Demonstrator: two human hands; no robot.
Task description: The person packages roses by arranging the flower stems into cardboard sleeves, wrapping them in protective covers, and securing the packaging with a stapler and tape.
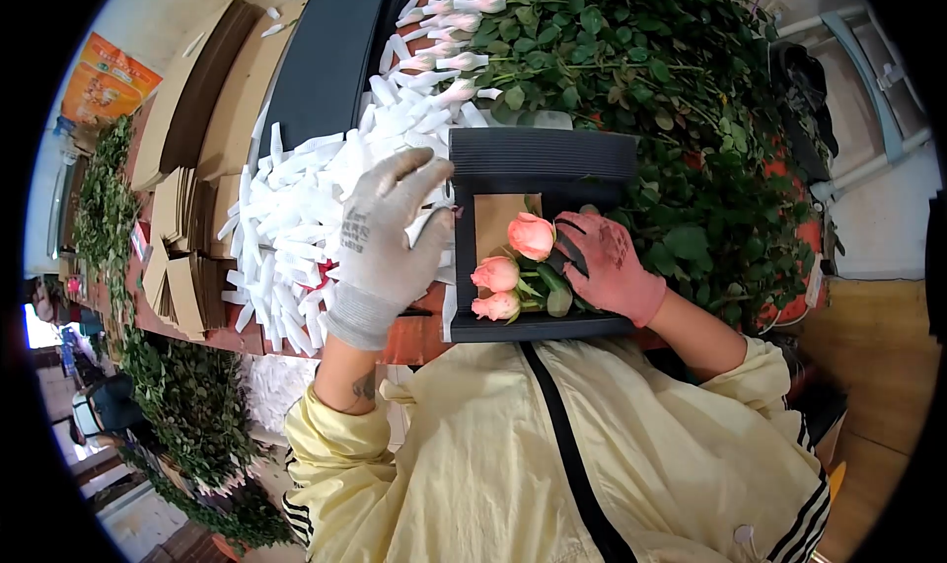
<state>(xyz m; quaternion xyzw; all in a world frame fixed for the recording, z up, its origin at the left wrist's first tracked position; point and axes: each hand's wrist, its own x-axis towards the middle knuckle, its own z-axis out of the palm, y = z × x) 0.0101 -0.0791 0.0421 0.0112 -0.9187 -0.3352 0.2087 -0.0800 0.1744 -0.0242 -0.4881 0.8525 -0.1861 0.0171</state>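
Right hand [604,262] in a pink glove, just right of the middle of the frame, fingers bent and right beside the roses; grip hard to tell, fingertips partly hidden. Left hand [385,242] in a pale grey glove, left of the middle, back up, thumb and fingers spread, seemingly empty. Between both hands, three pink roses [531,235] on brown card [489,216] in a black tray [543,153]; stems mostly hidden. Farther left, a white heap [286,203], partly behind the left hand. Upper right, thick, tangled leaves [681,70].
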